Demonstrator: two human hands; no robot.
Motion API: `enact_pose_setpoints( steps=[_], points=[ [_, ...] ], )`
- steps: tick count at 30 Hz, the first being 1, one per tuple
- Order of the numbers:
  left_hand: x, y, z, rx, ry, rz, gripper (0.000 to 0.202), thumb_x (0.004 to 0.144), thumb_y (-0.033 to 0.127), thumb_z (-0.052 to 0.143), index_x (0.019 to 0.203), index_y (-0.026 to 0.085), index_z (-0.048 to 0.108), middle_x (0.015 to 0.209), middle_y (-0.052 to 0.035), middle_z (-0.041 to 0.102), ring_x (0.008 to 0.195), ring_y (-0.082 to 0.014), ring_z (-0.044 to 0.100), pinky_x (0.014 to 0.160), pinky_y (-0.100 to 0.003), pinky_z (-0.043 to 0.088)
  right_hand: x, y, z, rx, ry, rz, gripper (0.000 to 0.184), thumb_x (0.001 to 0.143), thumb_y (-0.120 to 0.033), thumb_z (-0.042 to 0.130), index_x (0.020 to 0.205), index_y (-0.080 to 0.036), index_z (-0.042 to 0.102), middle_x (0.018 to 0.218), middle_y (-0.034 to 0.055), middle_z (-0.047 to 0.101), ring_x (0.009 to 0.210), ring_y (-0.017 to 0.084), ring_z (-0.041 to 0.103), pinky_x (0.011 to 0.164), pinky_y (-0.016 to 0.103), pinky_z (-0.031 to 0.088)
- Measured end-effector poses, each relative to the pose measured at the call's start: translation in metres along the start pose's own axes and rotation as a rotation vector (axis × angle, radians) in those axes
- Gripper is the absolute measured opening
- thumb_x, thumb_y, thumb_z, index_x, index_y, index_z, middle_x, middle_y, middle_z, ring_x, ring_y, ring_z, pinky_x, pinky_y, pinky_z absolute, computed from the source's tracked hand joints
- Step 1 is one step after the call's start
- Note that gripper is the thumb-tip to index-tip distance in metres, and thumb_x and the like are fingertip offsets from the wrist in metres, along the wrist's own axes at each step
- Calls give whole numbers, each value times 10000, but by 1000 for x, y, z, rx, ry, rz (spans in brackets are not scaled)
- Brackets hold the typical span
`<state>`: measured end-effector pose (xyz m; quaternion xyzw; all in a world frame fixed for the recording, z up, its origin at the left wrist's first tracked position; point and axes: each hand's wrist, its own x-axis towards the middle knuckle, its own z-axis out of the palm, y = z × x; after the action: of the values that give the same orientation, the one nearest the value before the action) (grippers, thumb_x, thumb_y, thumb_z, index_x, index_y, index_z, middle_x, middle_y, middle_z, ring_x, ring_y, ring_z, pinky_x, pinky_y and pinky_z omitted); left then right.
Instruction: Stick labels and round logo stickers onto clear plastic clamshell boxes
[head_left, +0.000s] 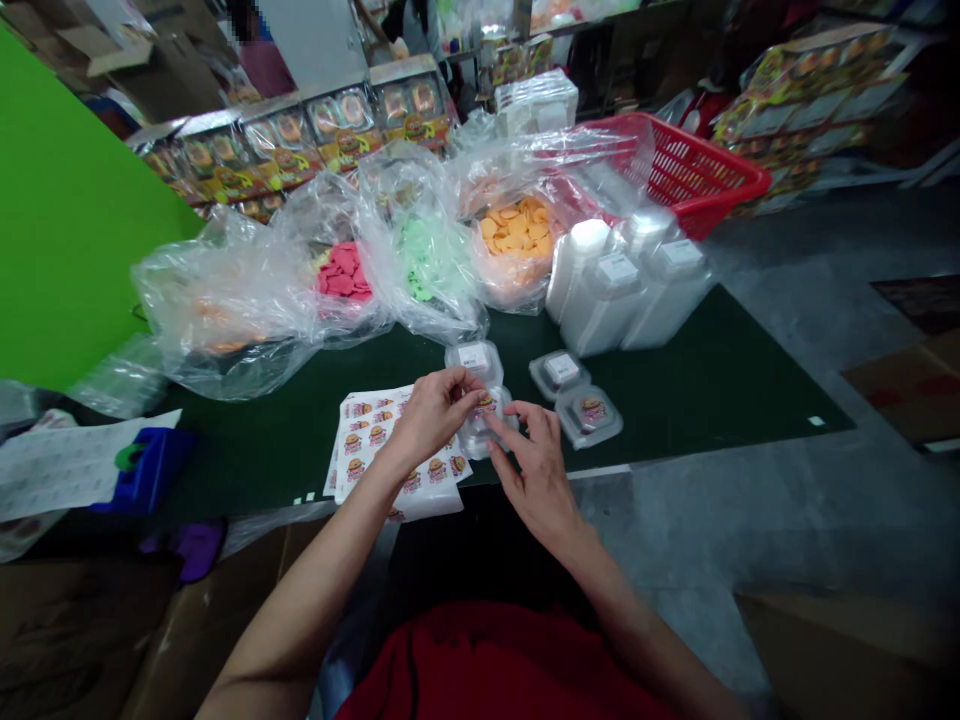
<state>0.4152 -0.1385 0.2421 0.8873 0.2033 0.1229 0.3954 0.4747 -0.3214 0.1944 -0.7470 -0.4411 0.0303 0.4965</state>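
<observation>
Head cam, clear box (474,434) btwn hands, L hand (439,405) near-closed at sticker (486,403), hold unclear, R hand (536,455) half-open against box

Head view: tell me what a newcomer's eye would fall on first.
The bright green panel at upper left would likely strike first, with the red basket at upper right. Next come pink pieces, green pieces and orange pieces in clear bags along the back of the dark table. Nearer, the left hand and right hand are at a small clear container bearing a burger sticker.

Forearms (319,575) angled inward, fingers (451,380) bent
</observation>
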Motion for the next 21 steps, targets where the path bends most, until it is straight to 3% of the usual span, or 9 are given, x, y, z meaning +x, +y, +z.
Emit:
enact_pose_setpoints(
  steps=[5,10,11,15,18,21],
  points=[
    [-6,-8,16,91,197,124,24,899,210,697,887,189,694,1040,-56,620,959,-208,616,845,-324,501,-2,7,5,-102,-1,-26,341,1060,-231,520,1325,-281,729,1265,133,583,1199,317,515,1051,528,485],
    [-11,-23,30,-5,441,18,461,868,244,771,1269,206,547,1264,-74,585,818,-137,591,733,-279,504,-1,7,10,-47,53,36,277,1052,-297,544,1262,-274,724,1274,129,573,1226,317,538,1071,538,481],
    [-13,-25,30,-46,466,-6,472,884,254,758,1295,212,529,1293,-81,585,807,-128,598,707,-267,497,1,6,14,-51,69,67,322,1033,-341,584,1332,-273,681,1307,137,565,1249,328,538,1076,552,479],
    [-30,-29,31,-202,487,-71,433,927,271,699,1315,221,512,1276,-88,620,760,-104,609,669,-242,488,14,1,37,-144,68,154,821,906,-431,737,1616,-226,380,1473,213,503,1363,400,497,1083,606,469],
    [-49,-34,30,-267,502,-134,407,922,272,688,1291,215,527,1238,-85,648,746,-105,605,685,-249,497,20,1,49,-125,78,167,867,870,-337,753,1633,-218,359,1478,212,533,1362,390,520,1119,594,456],
    [-67,-45,29,-320,515,-201,373,920,300,688,1256,215,550,1225,-81,665,739,-109,613,687,-257,498,21,3,47,-7,139,182,899,842,-263,738,1648,-225,340,1495,191,557,1369,358,546,1157,565,450]
  ],
)
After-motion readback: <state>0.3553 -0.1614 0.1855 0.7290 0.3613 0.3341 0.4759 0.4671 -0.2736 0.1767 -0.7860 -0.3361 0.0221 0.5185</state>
